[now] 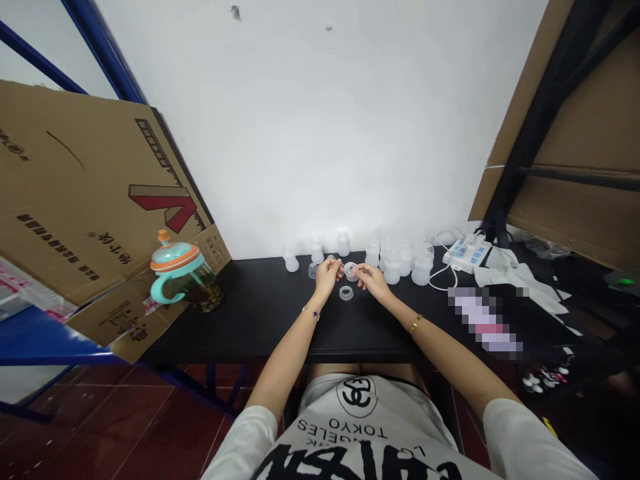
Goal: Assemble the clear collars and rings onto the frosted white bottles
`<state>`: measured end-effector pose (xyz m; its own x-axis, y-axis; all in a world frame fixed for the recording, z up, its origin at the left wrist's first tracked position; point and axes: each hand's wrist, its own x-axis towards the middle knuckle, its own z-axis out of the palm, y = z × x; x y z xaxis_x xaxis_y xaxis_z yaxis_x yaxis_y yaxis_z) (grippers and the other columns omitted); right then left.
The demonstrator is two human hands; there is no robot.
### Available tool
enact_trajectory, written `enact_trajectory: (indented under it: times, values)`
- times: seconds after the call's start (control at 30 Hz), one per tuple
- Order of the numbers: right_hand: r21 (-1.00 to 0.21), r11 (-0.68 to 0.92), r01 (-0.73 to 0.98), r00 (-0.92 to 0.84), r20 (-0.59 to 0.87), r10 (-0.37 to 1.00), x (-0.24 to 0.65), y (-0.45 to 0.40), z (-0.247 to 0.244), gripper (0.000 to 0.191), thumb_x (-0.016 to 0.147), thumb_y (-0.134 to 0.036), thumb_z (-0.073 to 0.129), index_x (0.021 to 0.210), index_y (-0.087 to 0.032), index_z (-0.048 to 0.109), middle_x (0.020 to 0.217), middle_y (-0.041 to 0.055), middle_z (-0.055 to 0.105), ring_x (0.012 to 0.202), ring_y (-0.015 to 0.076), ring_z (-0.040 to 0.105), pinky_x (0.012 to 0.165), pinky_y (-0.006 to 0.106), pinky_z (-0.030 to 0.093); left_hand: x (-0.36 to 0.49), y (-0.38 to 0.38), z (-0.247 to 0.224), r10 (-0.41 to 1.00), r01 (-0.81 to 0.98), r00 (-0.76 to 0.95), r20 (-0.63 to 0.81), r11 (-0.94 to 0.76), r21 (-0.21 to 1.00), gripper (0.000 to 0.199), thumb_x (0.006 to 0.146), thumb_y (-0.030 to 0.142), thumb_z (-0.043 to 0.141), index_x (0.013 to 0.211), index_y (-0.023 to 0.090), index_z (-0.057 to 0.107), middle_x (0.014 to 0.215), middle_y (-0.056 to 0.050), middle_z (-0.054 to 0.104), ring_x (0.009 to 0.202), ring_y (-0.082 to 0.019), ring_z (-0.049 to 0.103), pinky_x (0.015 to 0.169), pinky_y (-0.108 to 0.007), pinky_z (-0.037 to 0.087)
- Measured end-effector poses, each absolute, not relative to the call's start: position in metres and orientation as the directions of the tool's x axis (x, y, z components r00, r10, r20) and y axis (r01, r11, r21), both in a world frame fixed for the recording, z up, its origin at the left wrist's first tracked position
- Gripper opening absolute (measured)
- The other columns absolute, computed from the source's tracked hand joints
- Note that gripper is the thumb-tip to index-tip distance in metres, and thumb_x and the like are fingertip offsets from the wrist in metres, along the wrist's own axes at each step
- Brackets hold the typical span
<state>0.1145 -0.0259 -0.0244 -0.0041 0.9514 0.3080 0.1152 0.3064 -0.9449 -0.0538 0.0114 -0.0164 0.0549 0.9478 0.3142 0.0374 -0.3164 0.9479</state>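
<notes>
**Hands at the black table, head view.** Your left hand (327, 277) and your right hand (373, 280) meet near the middle of the black table (255, 320), closer to its rear edge than to its front edge. The fingertips (359, 270) of your right hand and those of your left close from either side on a clear plastic ring (351, 271). The grip is nearly shut, pinching the ring's rim; you cannot tell from this view how much of the hold each hand bears. The ring is round and shows no long axis, and its open face tilts up toward the camera. A second clear ring (346, 293) lies on the tabletop just in front of the held one, between your hands and slightly nearer the left. A small clear piece (313, 270) stands just beyond your left hand, and translucent plastic bottles (423, 270) stand in a loose row along the rear edge, most of them to the right.
</notes>
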Motion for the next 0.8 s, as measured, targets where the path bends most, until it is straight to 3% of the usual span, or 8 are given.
enact_trajectory:
  times: [0.17,0.33,0.57,0.8]
  values:
    - [-0.945,0.305,0.117,0.017,0.309,0.951,0.115,-0.025,-0.026,0.033,0.080,-0.050,0.067,0.085,-0.017,0.069,0.068,0.0017,0.067,0.048,0.0103,0.054,0.040,0.020,0.040,-0.052,0.009,-0.017,0.947,0.100,0.098,0.306,-0.316,0.944,0.038,0.087,0.054,0.061,0.074,0.019,0.057,0.069,0.001,0.063,0.051,-0.010,0.059,0.045,-0.020,0.042]
    - [-0.947,0.296,0.125,0.070,0.306,0.950,0.117,-0.023,-0.028,0.031,0.080,-0.048,0.067,0.081,-0.017,0.066,0.066,0.0010,0.065,0.047,0.0102,0.054,0.040,0.019,0.040,-0.049,0.002,-0.014,0.937,0.145,0.170,0.306,-0.331,0.932,0.040,0.089,0.060,0.058,0.090,0.021,0.060,0.074,0.001,0.065,0.053,-0.012,0.062,0.045,-0.021,0.044]
    - [-0.949,0.279,0.146,0.118,0.296,0.948,0.119,-0.019,-0.031,0.029,0.079,-0.046,0.068,0.079,-0.018,0.064,0.064,0.0005,0.064,0.046,0.0100,0.054,0.038,0.019,0.039,-0.049,-0.003,-0.015,0.889,0.228,0.251,0.383,-0.439,0.869,0.031,0.090,0.050,0.062,0.099,0.021,0.061,0.073,0.001,0.067,0.057,-0.013,0.064,0.054,-0.023,0.048]
    - [-0.946,0.280,0.164,0.054,0.292,0.955,0.117,-0.020,-0.033,0.026,0.080,-0.041,0.068,0.094,-0.020,0.066,0.070,-0.0010,0.067,0.047,0.0109,0.058,0.036,0.017,0.041,-0.048,0.000,-0.015,0.880,0.205,0.202,0.429,-0.466,0.861,0.027,0.089,0.047,0.064,0.098,0.021,0.062,0.076,-0.001,0.071,0.061,-0.014,0.065,0.058,-0.024,0.049]
